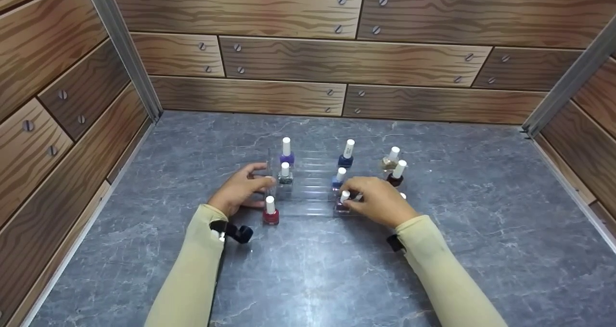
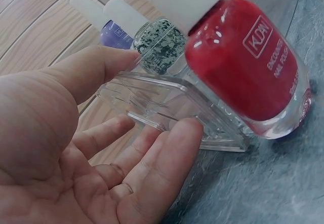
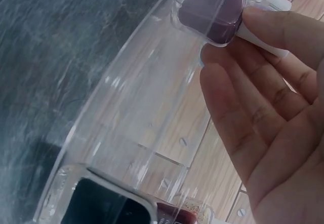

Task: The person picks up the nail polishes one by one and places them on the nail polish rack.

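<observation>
A clear stepped display stand (image 1: 313, 192) bears several white-capped nail polish bottles. My left hand (image 1: 245, 187) is at its left end, thumb touching the edge of the side panel and the other fingers loosely spread beside it. Close to that hand are a red nail polish bottle (image 2: 248, 67) and a speckled black-and-white one (image 2: 162, 46). My right hand (image 1: 380, 199) pinches a dark purple nail polish bottle (image 3: 212, 11) near its cap, between thumb and fingers, at the stand's lower front. Whether the bottle's base touches the stand, I cannot tell.
A violet bottle (image 1: 287, 157) and a navy bottle (image 1: 345, 160) stand at the back. On the right are a gold bottle (image 1: 389, 162) and a dark one (image 1: 394, 178); a dark green bottle (image 3: 106, 198) sits low in front. Wood-patterned walls (image 1: 288, 59) surround the grey marbled tabletop (image 1: 298, 269).
</observation>
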A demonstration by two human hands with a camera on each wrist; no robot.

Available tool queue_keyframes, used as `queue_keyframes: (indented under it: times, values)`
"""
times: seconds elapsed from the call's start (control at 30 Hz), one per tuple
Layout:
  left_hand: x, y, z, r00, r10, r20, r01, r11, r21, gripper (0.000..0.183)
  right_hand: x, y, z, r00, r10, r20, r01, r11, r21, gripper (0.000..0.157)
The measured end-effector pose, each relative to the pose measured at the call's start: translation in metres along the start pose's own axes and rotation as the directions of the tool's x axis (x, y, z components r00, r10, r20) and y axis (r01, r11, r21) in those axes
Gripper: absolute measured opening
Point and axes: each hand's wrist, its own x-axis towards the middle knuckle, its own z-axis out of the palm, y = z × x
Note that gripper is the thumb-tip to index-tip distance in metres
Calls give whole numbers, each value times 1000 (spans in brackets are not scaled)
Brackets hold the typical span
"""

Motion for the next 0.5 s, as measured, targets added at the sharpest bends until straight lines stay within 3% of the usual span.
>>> queue_keyframes:
  times: [0.3, 0.5]
  values:
    - [1, 1, 0, 1000, 0, -6, 0, 1000, 1, 74, 1, -1, 0, 999, 49, 4, -49, 998, 35, 17]
    - [0, 0, 0, 1000, 5, -1, -5, 1000, 0, 75, -2, -5, -11, 997, 65, 37, -65, 998, 19, 33]
